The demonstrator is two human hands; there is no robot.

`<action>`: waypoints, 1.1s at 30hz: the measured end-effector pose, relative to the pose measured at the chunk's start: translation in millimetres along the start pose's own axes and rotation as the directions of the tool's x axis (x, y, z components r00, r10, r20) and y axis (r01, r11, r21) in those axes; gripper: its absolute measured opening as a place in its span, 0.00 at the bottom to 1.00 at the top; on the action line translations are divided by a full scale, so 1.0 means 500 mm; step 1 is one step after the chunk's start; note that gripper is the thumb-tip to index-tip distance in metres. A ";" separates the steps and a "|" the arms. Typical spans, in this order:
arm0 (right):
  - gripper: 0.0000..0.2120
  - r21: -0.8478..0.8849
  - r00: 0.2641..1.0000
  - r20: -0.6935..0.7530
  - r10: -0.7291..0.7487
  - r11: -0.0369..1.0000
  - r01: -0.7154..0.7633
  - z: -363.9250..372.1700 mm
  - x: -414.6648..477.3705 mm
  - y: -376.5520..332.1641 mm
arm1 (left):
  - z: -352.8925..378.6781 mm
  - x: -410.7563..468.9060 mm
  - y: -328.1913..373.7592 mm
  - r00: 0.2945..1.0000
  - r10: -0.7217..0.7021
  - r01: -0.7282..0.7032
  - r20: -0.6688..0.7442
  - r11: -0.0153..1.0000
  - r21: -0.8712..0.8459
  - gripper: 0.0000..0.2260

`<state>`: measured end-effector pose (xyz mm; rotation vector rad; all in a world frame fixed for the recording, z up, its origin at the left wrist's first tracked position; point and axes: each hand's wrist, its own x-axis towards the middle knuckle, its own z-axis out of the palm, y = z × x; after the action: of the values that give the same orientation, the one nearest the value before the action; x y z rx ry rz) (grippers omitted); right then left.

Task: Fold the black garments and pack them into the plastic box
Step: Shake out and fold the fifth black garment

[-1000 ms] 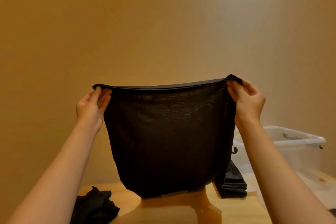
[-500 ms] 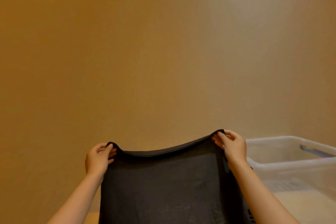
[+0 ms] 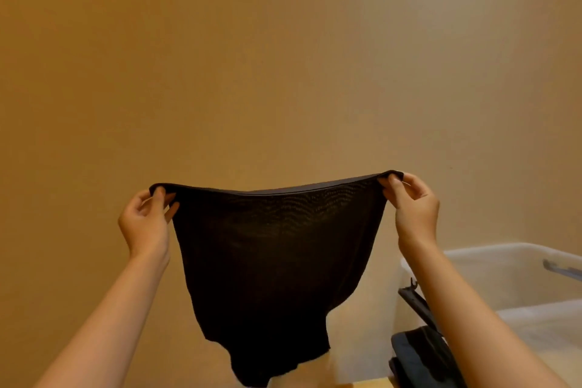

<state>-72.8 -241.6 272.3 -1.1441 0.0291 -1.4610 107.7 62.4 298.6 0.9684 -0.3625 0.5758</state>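
Note:
A thin black garment (image 3: pixel 271 268) hangs in the air in front of me, stretched by its top edge. My left hand (image 3: pixel 145 224) pinches the garment's upper left corner and my right hand (image 3: pixel 412 205) pinches its upper right corner. The fabric tapers downward and its lower end runs out of view at the bottom. The translucent plastic box (image 3: pixel 504 277) stands low on the right, behind my right forearm. A folded black garment (image 3: pixel 422 356) lies next to the box at the bottom right.
A plain tan wall fills the background. A small strip of the wooden table (image 3: pixel 371 384) shows at the bottom edge. A dark handle (image 3: pixel 563 271) sits on the box's far right rim.
The view has tilted, and both hands with the garment now sit higher in the frame than half a second ago. The top edge is stretched wider and tauter.

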 end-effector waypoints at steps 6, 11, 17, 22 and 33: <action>0.07 -0.070 0.995 0.044 0.095 0.993 -0.092 -0.066 -0.083 0.039 | -0.082 -0.073 -0.065 0.998 -0.049 0.050 -0.035 0.998 0.033 0.06; 0.06 -0.115 0.984 0.041 0.171 0.980 -0.165 -0.118 -0.144 0.042 | -0.151 -0.147 -0.069 0.994 -0.100 0.102 -0.045 0.993 0.063 0.06; 0.04 -0.248 0.987 0.038 0.159 0.958 -0.145 -0.173 -0.213 0.016 | -0.239 -0.241 -0.047 0.994 -0.094 0.102 -0.049 0.972 0.211 0.05; 0.05 -0.360 0.979 0.119 0.166 0.926 -0.113 -0.221 -0.290 -0.001 | -0.309 -0.311 -0.026 0.992 -0.125 0.123 -0.015 0.935 0.334 0.07; 0.07 -0.267 0.958 0.156 0.240 0.944 -0.193 -0.345 -0.441 -0.081 | -0.459 -0.443 0.046 0.960 -0.259 0.230 0.105 0.946 0.227 0.05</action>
<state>-258.3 -160.4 74.8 -1.4321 0.2079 -1.1705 -74.0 202.5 75.6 1.2426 -0.2969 0.3267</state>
